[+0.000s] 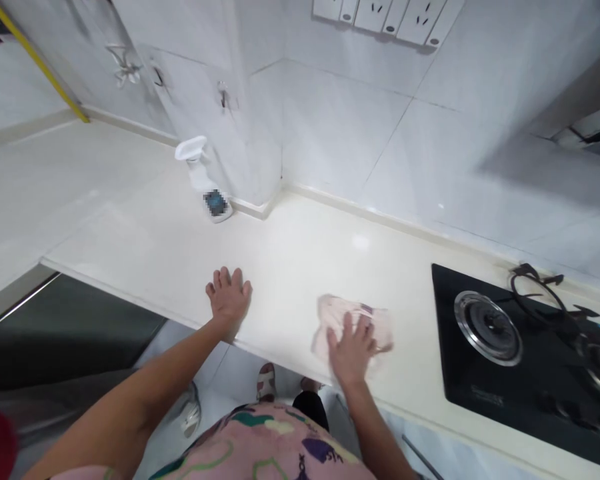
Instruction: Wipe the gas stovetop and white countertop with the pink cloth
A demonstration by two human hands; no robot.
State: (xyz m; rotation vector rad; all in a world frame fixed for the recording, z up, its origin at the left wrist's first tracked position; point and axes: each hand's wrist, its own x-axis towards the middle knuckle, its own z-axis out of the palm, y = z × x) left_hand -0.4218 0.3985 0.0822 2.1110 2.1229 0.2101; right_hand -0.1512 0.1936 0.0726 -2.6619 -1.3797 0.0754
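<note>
My right hand (353, 350) lies flat with fingers spread on a pale pink cloth (329, 313), pressing it against the cream countertop (300, 253). The cloth is spread out under the palm and slightly blurred. To its left, my left hand (229, 293) rests on the counter close to the front edge, fingers apart and nothing in them. A black gas stove (460, 380) is set into the counter to the right of the cloth.
A white device (200, 177) with a blurred-out panel stands by the wall corner. A black pan support (537, 300) sits on the stove's rear. Sockets (380, 17) and hooks (223, 97) are on the tiled wall. A dark-fronted appliance (70, 327) is below the counter at left.
</note>
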